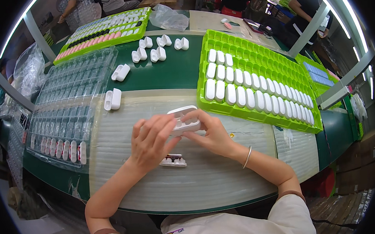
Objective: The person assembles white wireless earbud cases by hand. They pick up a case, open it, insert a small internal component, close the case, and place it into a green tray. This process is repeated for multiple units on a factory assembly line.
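Note:
Near the middle of the bench, a white earbud charging case [189,126] is held up with its lid raised. My right hand [211,134] grips its right side, the thumb below and the index finger bent over the opening. My left hand [152,141] is closed around the left end, fingers close together and partly covering it. On the mat just below the hands lies a small white insert [173,161] with dark and reddish parts along its upper edge. Several open white cases [113,99] stand farther off to the left and at the back.
A green tray [203,100] at right holds rows of white closed cases. Clear plastic trays [67,95] lie at left, with several white inserts [64,149] in the lower one. Another green tray [103,43] stands far left. Metal posts [12,90] frame the bench; people work beyond.

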Tool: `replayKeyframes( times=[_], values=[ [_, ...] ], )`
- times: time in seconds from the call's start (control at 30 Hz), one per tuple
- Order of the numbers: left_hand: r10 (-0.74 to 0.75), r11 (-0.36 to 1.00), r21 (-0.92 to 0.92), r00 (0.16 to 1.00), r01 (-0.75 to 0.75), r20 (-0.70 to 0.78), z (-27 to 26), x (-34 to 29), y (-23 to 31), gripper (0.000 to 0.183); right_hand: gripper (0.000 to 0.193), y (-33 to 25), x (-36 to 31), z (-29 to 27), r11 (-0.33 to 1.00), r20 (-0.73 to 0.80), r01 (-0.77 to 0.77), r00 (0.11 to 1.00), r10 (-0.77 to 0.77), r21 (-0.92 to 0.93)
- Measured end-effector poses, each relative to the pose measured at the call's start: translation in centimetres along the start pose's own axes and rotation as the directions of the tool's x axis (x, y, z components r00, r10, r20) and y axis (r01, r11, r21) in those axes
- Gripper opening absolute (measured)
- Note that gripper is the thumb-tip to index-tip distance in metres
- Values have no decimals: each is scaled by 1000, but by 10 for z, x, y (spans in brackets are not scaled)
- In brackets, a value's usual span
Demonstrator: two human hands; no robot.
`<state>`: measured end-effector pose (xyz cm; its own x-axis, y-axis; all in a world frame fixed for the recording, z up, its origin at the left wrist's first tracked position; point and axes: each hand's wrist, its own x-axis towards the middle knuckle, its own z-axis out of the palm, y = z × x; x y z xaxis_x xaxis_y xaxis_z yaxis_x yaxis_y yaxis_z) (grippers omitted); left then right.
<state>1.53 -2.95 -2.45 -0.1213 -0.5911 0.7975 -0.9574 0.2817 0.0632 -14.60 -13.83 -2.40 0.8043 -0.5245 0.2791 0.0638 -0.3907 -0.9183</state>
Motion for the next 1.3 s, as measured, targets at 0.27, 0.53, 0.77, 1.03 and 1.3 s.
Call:
replayKeyframes(
  times=[0.27,0.53,0.77,1.03,1.3],
  values=[
    [83,991,-88,981,-99,-175,-27,-3,-15,23,52,-23,-6,-3,914,-55,362,924,-378,-185],
    [-52,982,-188,980,16,-192,-9,-9,-24,20,55,-43,-7,-8,825,-30,564,825,-565,-34],
    [-134,837,-545,983,43,-129,-21,0,-9,45,71,-33,-9,4,918,-67,397,916,-395,12],
    [-576,551,-705,815,446,66,-16,4,1,44,66,-31,-17,16,962,132,274,953,-274,12],
    [171,950,-226,965,-215,-199,-25,-4,9,22,59,-29,-13,11,943,90,331,941,-326,-36]
  ],
)
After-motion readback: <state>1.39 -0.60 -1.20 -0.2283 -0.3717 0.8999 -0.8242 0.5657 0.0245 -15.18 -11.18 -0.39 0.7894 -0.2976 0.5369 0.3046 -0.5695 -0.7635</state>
